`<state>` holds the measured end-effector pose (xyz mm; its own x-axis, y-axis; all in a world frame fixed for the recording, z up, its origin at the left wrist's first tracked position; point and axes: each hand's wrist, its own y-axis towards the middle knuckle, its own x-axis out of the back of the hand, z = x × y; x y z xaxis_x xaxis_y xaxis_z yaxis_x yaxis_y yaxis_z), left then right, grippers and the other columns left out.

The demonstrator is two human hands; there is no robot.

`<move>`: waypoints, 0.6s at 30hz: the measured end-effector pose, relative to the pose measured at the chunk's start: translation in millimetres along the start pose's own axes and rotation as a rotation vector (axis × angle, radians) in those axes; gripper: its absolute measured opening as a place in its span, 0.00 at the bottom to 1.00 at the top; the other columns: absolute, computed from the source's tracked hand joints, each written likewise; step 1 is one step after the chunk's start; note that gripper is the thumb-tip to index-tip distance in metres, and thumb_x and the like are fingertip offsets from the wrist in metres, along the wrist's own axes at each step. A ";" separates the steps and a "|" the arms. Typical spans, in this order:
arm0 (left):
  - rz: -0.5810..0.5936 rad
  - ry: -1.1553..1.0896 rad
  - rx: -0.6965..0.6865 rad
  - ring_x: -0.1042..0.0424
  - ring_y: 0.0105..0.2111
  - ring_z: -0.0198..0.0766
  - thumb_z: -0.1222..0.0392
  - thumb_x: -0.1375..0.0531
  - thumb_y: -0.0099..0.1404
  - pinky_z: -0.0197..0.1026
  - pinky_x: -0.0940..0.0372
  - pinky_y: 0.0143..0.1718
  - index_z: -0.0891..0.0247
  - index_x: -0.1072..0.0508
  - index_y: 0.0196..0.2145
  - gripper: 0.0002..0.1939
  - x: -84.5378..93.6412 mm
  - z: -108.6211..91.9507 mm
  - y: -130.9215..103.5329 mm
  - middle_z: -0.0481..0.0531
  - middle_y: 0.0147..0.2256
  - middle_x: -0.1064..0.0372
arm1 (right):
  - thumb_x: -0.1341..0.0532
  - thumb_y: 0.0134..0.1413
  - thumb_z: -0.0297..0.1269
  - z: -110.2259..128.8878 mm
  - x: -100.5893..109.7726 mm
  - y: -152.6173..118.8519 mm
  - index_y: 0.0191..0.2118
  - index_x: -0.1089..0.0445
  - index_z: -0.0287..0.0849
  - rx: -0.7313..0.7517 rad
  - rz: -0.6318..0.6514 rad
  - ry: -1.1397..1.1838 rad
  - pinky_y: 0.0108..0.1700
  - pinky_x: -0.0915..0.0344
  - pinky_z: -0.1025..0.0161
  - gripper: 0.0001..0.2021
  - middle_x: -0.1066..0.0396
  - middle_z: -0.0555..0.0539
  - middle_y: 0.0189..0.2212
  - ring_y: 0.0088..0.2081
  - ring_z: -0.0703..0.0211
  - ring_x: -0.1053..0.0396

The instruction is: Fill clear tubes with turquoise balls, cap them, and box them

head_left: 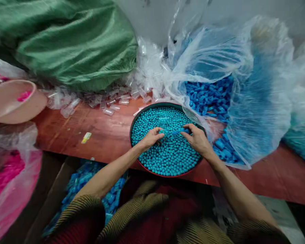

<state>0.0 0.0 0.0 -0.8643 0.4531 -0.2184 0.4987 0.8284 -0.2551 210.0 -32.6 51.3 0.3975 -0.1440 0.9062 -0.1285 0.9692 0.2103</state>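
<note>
Pinching a blue plastic piece [179, 131] over the round tray [163, 104] of turquoise beads [167, 159], the right hand [197, 138] could drop it if its grip slips, while the left hand [152, 137] apparently pinches a clear tube [164, 122].

Turquoise beads [165, 157] spread across a round, dark-walled basin [173, 105], red-edged at 6 o'clock. Above them, a slim blue piece [180, 131] is held toward 2 o'clock, a clear tube [164, 122] near 12.
</note>
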 end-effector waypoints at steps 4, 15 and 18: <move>0.004 0.073 0.005 0.38 0.20 0.27 0.53 0.40 0.54 0.30 0.45 0.20 0.64 0.37 0.40 0.18 2.1 -1.5 -3.4 0.43 0.26 0.38 | 0.40 0.51 0.32 4.7 8.8 4.1 0.40 0.34 0.41 0.151 0.193 -0.201 0.40 0.36 0.59 0.08 0.27 0.42 0.36 0.39 0.51 0.29; -0.003 0.159 -0.049 0.41 0.23 0.27 0.57 0.43 0.56 0.29 0.46 0.19 0.64 0.36 0.42 0.15 7.2 5.5 -8.6 0.44 0.29 0.40 | 0.35 0.46 0.34 11.1 -3.5 24.7 0.36 0.31 0.41 0.193 0.209 0.034 0.35 0.38 0.63 0.10 0.27 0.46 0.32 0.34 0.56 0.31; 0.009 0.164 -0.082 0.43 0.22 0.26 0.58 0.42 0.55 0.29 0.47 0.19 0.64 0.34 0.41 0.15 6.8 6.9 -9.8 0.43 0.28 0.42 | 0.34 0.45 0.38 15.6 -6.6 25.7 0.35 0.30 0.41 0.191 0.267 0.191 0.35 0.38 0.63 0.10 0.27 0.48 0.29 0.32 0.58 0.31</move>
<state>-10.3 -7.3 -5.5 -0.8621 0.5029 -0.0624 0.5056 0.8450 -0.1744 190.0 -9.8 56.4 0.4872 0.1658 0.8574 -0.4106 0.9100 0.0573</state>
